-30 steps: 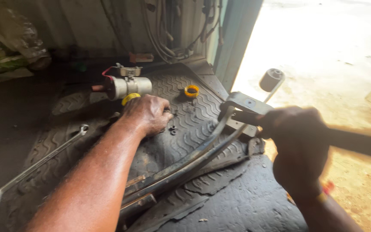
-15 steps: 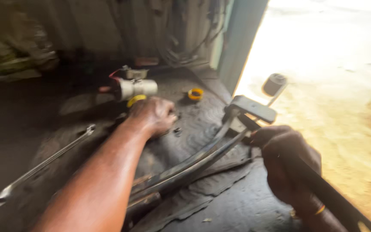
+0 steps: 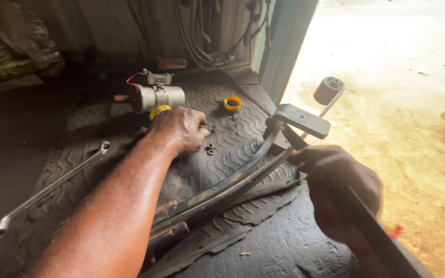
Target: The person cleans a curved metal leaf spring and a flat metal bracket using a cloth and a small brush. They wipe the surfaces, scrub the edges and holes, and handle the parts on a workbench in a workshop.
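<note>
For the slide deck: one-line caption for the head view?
Left hand rests on tyre tread; right hand grips a dark bar beside curved metal strips.

The rubber tyre mat (image 3: pixel 243 139) is dark grey with a wavy tread pattern. The cylindrical motor (image 3: pixel 158 98) is silver-white with a red wire (image 3: pixel 130 80). The small ring (image 3: pixel 232 104) is yellow-orange. The combination spanner (image 3: pixel 47 190) is bright silver. The leaf springs (image 3: pixel 233 183) are dull black.

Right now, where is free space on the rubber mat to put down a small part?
Free: the rubber mat in front of the curved metal bars, and the strip between the long spanner and the left hand. Crowded: around that hand, with the white cylinder, yellow ring and small nuts.
</note>
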